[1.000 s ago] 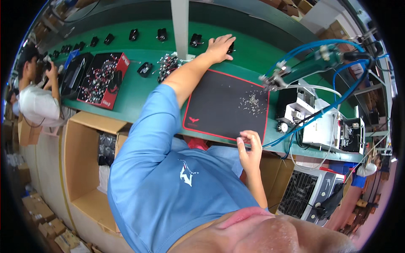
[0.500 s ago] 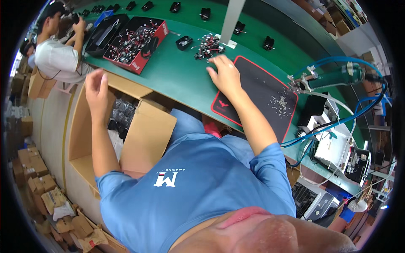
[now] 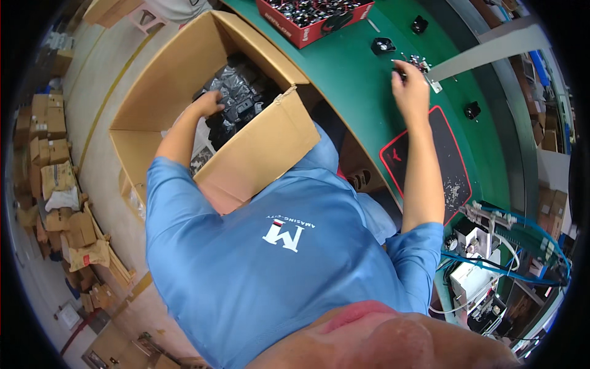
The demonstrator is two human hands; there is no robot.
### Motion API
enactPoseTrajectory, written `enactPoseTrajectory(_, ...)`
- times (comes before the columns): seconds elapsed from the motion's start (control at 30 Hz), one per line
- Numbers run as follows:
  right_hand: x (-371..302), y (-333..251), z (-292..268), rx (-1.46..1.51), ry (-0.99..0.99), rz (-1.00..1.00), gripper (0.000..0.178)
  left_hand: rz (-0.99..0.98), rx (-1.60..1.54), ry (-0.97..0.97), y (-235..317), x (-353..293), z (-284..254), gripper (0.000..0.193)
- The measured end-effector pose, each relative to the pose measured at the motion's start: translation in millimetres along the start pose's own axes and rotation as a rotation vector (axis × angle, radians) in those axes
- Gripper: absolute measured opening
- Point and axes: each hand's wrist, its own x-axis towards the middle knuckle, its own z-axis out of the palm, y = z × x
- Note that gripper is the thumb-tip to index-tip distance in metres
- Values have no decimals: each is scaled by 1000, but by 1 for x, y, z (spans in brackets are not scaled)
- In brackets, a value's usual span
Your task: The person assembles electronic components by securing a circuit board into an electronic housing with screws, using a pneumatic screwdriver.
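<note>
My left hand [image 3: 209,104] reaches down into a large open cardboard carton [image 3: 166,80]. Its fingers are apart and touch black plastic parts [image 3: 239,92], some in clear bags; the fingertips are partly hidden. On the green workbench [image 3: 350,80], my right hand [image 3: 410,92] is at a small pile of wired parts [image 3: 419,63]. Its thumb and fingers curl round a small dark piece, seemingly one of these wired parts, mostly covered by the hand. Just left of the pile sits a black housing [image 3: 383,45] with bits inside.
A red box [image 3: 301,35] full of wired parts stands at the bench's far side. A black mat [image 3: 439,154] with red edging carries scattered small screws [image 3: 453,192]. A grey metal post [image 3: 485,52] rises by the pile. Tubing and a machine [image 3: 476,277] stand at right.
My view has turned toward the carton. My left hand has gone from above the carton's edge down into it. The right hand's fingers have curled in at the pile.
</note>
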Motion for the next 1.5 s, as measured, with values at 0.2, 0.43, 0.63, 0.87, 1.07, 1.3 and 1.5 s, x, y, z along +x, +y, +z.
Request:
enactPoseTrajectory(0.2,-37,-12,-44,353,182,272,21,89,-40,47,36,25,31,77)
enactPoseTrajectory(0.43,-131,-25,-82,511,124,567,18,130,93,168,61,23,65,75)
enactPoseTrajectory(0.63,-163,-47,-97,170,88,498,20,135,164,138,36,32,71,85)
enactPoseTrajectory(0.87,-215,-51,-117,-29,109,504,21,-6,-32,-35,15,19,43,86)
enactPoseTrajectory(1.07,-246,-48,-123,-144,186,492,18,-384,-540,-186,17,-11,-1,81)
enactPoseTrajectory(1.3,-267,-44,-128,-74,196,614,22,153,-1071,70,127,-89,-125,51)
enactPoseTrajectory(1.5,-264,-35,-120,-163,259,495,23,641,-748,-248,345,-83,-102,54)
